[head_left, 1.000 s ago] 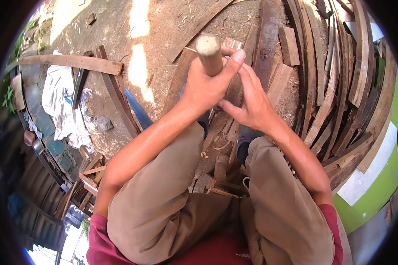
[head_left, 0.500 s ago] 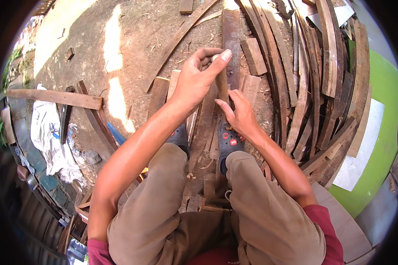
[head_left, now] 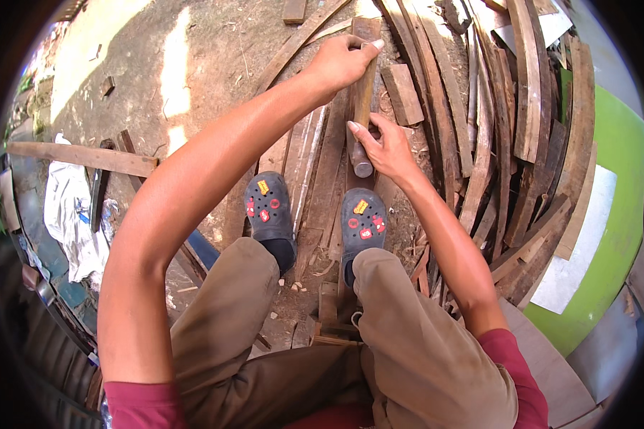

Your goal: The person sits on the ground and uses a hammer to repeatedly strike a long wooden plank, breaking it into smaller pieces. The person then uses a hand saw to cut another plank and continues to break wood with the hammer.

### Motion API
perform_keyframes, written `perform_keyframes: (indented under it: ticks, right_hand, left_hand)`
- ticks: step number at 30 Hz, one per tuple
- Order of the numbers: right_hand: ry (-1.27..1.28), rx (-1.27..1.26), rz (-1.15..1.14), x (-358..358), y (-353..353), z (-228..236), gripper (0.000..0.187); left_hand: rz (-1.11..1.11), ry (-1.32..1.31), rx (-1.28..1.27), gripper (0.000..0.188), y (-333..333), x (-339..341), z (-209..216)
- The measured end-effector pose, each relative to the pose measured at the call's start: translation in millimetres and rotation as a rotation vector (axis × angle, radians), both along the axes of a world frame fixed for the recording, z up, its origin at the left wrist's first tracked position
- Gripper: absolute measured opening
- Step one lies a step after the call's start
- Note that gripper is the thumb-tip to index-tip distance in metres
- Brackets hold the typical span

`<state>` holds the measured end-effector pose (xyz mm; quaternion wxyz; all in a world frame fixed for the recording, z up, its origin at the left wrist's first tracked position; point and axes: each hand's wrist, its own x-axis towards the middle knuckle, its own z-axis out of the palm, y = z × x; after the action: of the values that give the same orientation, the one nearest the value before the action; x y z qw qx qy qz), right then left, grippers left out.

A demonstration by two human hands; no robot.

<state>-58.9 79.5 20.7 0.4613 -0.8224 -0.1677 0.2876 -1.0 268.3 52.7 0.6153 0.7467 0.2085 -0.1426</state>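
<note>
A round brown rod [head_left: 364,107] with a flat grey near end is held lengthwise between my two hands. I cannot tell if it is a tool handle. My left hand [head_left: 345,63] reaches to its far end, fingers curled and thumb pressed against it. Around the near part, my right hand [head_left: 386,148] has its thumb on one side and its fingers on the other. Below the rod lies a dark wooden plank [head_left: 366,27], partly hidden by the rod and hands.
My clogs [head_left: 268,206] rest among wooden strips [head_left: 320,171]. Long bent boards [head_left: 436,93] are piled at the right, beside a green panel [head_left: 605,214]. A short wood block [head_left: 402,93] lies near the plank. Left are a white cloth [head_left: 71,214] and a board [head_left: 82,157].
Both hands have moved: the left stretched farther away, the right slightly nearer the plank's far part. The rod has tipped from steep to lying away from me, its grey near end now showing.
</note>
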Motion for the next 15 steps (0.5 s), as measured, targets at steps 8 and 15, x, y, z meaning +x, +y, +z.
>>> perform_keyframes:
  ticks: [8, 15]
  right_hand:
    - [0.126, 0.168, -0.025, -2.6, -28.1, -17.5, 0.032]
    - [-0.048, 0.047, -0.027, -7.8, -11.3, -13.8, 0.028]
  left_hand:
    - [0.116, -0.329, -0.045, 0.052, -36.9, -18.6, -22.5]
    - [0.391, -0.179, -0.228, 0.053, -45.2, -23.5, -18.7]
